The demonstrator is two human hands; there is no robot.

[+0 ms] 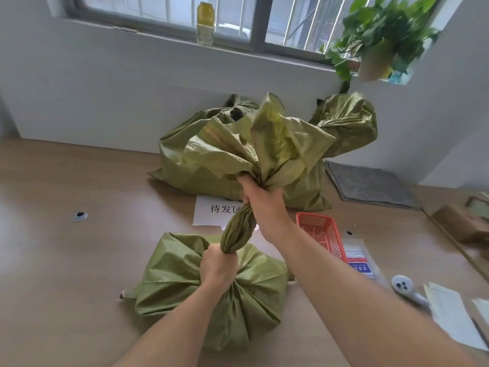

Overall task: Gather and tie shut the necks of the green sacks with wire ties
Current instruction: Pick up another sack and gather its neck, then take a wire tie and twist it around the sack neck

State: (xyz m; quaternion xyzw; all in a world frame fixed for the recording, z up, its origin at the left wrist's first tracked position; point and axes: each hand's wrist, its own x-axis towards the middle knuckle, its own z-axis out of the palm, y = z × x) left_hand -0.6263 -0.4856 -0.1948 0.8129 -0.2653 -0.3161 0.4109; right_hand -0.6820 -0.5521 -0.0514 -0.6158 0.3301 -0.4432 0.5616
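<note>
A green woven sack (251, 300) lies on the wooden floor in front of me. Its neck (238, 229) is gathered into a tight rope that rises upward. My left hand (217, 266) grips the base of that neck just above the sack's body. Higher up, my right hand (262, 205) grips the same neck, and the loose mouth of the sack (264, 141) fans out above it. Two more green sacks stand behind against the wall, one on the left (190, 154) and one on the right (349, 123) with its neck bunched. No wire tie is in either hand.
A red plastic basket (320, 229) sits on the floor right of the sack, with a plastic pouch (357, 258) beside it. A white paper sign (211, 210) lies between the sacks. A grey mat (370, 186), papers (449, 313) and a white device (404, 287) lie at the right.
</note>
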